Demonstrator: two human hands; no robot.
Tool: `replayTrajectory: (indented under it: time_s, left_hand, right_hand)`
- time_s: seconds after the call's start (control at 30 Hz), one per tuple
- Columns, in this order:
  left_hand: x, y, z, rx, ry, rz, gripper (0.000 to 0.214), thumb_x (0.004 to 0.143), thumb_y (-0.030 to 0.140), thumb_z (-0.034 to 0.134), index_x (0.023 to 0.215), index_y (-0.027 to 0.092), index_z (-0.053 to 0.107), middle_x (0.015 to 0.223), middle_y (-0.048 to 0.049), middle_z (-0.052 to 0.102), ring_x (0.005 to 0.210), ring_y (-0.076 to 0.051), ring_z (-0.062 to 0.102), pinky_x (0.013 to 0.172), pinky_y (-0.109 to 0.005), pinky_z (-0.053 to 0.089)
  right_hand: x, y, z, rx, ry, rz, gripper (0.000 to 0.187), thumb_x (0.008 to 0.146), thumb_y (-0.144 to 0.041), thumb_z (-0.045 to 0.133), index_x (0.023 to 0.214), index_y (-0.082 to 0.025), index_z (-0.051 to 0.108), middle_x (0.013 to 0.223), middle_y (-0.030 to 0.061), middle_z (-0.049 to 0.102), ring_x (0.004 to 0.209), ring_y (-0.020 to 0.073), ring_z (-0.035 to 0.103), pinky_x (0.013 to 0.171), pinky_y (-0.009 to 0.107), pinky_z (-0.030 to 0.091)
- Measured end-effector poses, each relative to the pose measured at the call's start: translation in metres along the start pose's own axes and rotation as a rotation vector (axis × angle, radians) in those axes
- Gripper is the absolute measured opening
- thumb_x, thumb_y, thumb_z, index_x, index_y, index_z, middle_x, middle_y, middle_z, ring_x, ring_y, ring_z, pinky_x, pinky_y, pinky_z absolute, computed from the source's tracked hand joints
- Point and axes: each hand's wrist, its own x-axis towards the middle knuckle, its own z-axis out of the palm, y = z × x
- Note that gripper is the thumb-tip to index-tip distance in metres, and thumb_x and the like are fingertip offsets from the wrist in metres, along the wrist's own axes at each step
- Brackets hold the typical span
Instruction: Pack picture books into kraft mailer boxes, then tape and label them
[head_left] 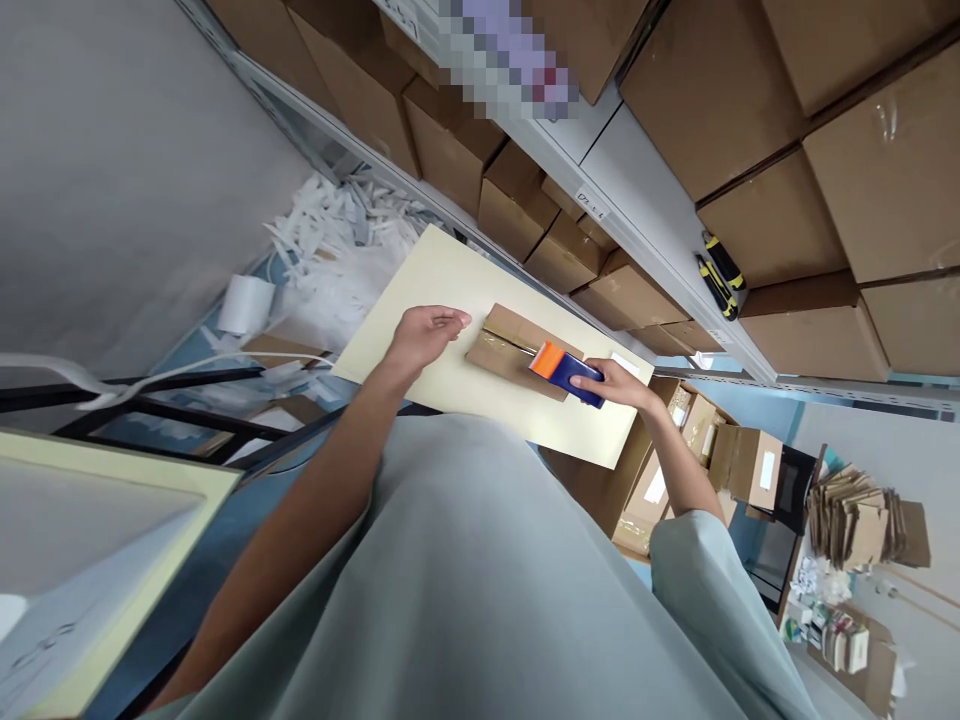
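Note:
A small brown cardboard box [510, 345] lies on a pale yellow table top [435, 275]. My left hand [427, 330] rests at the box's left end, fingers curled loosely with nothing in them. My right hand [611, 382] is closed around a blue and orange tape dispenser [564, 370], whose orange end presses on the right part of the box's top seam.
Metal shelves [637, 215] stacked with brown cartons run along the far side; two yellow-black tools [721, 275] lie on a shelf ledge. White paper strips [337, 230] and a white roll [246, 303] lie left. More cartons [739, 460] and flattened cardboard [862, 515] sit at right.

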Motion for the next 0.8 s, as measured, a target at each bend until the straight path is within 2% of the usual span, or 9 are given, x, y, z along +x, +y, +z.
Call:
replayTrajectory:
  time_s: [0.1,0.2,0.43,0.53,0.6,0.67,0.73,0.8]
  left_hand:
    - [0.012,-0.013,0.008,-0.095,0.022,-0.038,0.04,0.069,0.046,0.094,0.088,0.015,0.078,0.09,-0.0094,0.079,0.091,-0.026,0.077,0.093,-0.045,0.068]
    - [0.018,-0.027,0.008,-0.16,0.037,-0.068,0.042,0.067,0.045,0.097,0.086,0.014,0.075,0.092,-0.0095,0.079,0.091,-0.025,0.077,0.095,-0.046,0.069]
    - [0.042,-0.062,0.014,-0.165,0.066,-0.177,0.033,0.067,0.035,0.095,0.085,0.013,0.076,0.082,-0.0064,0.075,0.08,-0.021,0.073,0.092,-0.044,0.067]
    - [0.049,-0.072,0.026,-0.122,0.014,-0.258,0.034,0.067,0.038,0.097,0.08,0.014,0.075,0.075,-0.0065,0.074,0.08,-0.023,0.073,0.089,-0.043,0.065]
    - [0.05,-0.077,0.033,-0.054,-0.04,-0.28,0.037,0.071,0.043,0.095,0.086,0.014,0.077,0.079,-0.0089,0.076,0.089,-0.028,0.075,0.091,-0.043,0.064]
    - [0.047,-0.081,0.036,0.09,-0.017,-0.24,0.043,0.075,0.045,0.092,0.103,0.015,0.08,0.093,-0.012,0.08,0.102,-0.032,0.076,0.099,-0.045,0.062]
    - [0.041,-0.083,0.036,0.257,0.076,-0.145,0.046,0.081,0.044,0.087,0.117,0.016,0.08,0.107,-0.0137,0.081,0.11,-0.032,0.076,0.108,-0.045,0.058]
    - [0.035,-0.082,0.038,0.352,0.136,-0.04,0.037,0.087,0.043,0.08,0.115,0.019,0.082,0.112,-0.0127,0.081,0.111,-0.032,0.076,0.111,-0.044,0.055]
  right_hand:
    - [0.034,0.006,-0.008,-0.009,-0.045,0.014,0.068,0.084,-0.084,0.08,0.097,-0.017,0.069,0.081,0.003,0.074,0.067,0.0156,0.069,0.055,0.024,0.056]
    - [0.054,0.013,-0.007,0.023,-0.089,0.045,0.07,0.08,-0.083,0.084,0.096,-0.017,0.069,0.077,0.0028,0.074,0.065,0.0159,0.07,0.055,0.024,0.057]
    - [0.064,0.015,-0.005,0.028,-0.103,0.058,0.068,0.08,-0.081,0.086,0.093,-0.017,0.068,0.073,0.0033,0.073,0.063,0.0155,0.069,0.051,0.023,0.054]
    - [0.068,0.015,-0.003,0.004,-0.088,0.05,0.067,0.081,-0.08,0.086,0.091,-0.017,0.068,0.074,0.0032,0.073,0.063,0.0151,0.069,0.052,0.022,0.054]
    - [0.07,0.015,-0.001,-0.022,-0.066,0.032,0.067,0.08,-0.08,0.087,0.09,-0.016,0.069,0.075,0.0029,0.073,0.064,0.0144,0.069,0.053,0.021,0.053]
    - [0.07,0.015,0.001,-0.039,-0.049,0.02,0.066,0.081,-0.079,0.087,0.089,-0.016,0.069,0.075,0.0027,0.073,0.065,0.0143,0.068,0.054,0.021,0.053]
    - [0.067,0.015,0.003,-0.054,-0.045,0.022,0.066,0.083,-0.079,0.085,0.091,-0.016,0.07,0.075,0.0027,0.073,0.065,0.0143,0.068,0.054,0.021,0.052]
    - [0.063,0.015,0.004,-0.084,-0.043,0.024,0.066,0.086,-0.08,0.081,0.094,-0.015,0.072,0.077,0.0027,0.074,0.066,0.014,0.067,0.055,0.021,0.051]
